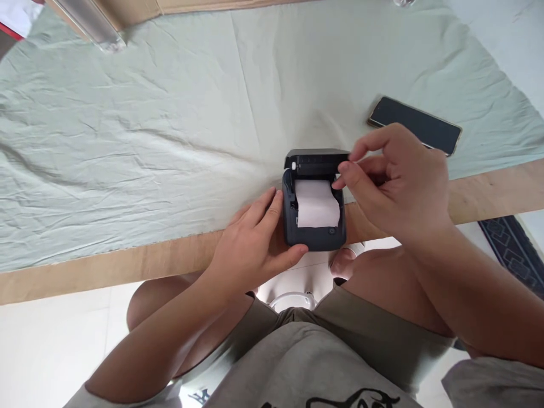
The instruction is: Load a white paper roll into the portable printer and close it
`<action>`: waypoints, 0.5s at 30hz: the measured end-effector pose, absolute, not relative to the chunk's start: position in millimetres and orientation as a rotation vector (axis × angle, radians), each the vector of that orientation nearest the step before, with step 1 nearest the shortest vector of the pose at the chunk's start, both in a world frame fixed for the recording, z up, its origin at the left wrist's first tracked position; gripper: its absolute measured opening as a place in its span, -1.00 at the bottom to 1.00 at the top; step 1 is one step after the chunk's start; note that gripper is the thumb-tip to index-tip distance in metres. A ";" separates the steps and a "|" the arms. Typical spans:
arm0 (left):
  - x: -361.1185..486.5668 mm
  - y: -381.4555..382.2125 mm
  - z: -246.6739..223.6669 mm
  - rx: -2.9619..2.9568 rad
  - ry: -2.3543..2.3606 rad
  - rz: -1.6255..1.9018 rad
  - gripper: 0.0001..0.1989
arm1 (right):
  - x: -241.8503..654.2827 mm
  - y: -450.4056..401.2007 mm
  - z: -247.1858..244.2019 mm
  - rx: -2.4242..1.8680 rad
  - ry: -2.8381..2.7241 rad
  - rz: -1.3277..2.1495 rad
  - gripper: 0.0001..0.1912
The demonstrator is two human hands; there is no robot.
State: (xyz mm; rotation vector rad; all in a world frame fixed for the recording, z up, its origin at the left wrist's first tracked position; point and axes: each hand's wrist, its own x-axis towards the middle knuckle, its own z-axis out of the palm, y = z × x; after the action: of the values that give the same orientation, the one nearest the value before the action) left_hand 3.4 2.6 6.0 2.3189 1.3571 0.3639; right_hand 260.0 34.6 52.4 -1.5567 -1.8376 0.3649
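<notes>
A small dark printer (314, 239) sits at the front edge of the table with its lid (318, 160) raised. White paper (317, 205) lies inside it, its loose end hanging over the front part of the body. My left hand (255, 243) rests against the printer's left side, fingers spread and thumb at the front corner. The fingertips of my right hand (393, 181) pinch the right end of the raised lid, and its lower fingers are curled near the paper compartment.
A phone (416, 123) lies behind my right hand. Pale green cloth (170, 141) covers the table, with a wooden strip (170, 262) along the front. A clear-wrapped metallic object (91, 22) and cardboard (140, 10) are at the back left.
</notes>
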 end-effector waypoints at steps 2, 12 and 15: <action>2.7 2.3 6.4 2.320 1.363 0.351 -0.08 | 260.0 38.4 50.0 -1.527 -1.871 0.356 -0.75; 0.7 4.2 0.9 2.338 1.308 0.391 -0.06 | 266.6 76.9 47.7 -1.500 -2.618 0.420 -0.89; 0.2 4.2 0.6 2.326 1.306 0.390 -0.03 | 266.6 79.2 45.5 -1.450 -2.598 0.455 -0.89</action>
State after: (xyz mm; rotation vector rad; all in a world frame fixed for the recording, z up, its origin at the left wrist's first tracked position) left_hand 0.2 4.2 0.6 2.3260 1.3064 0.3897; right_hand 266.6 79.2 45.5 -1.4504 -2.5980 0.4550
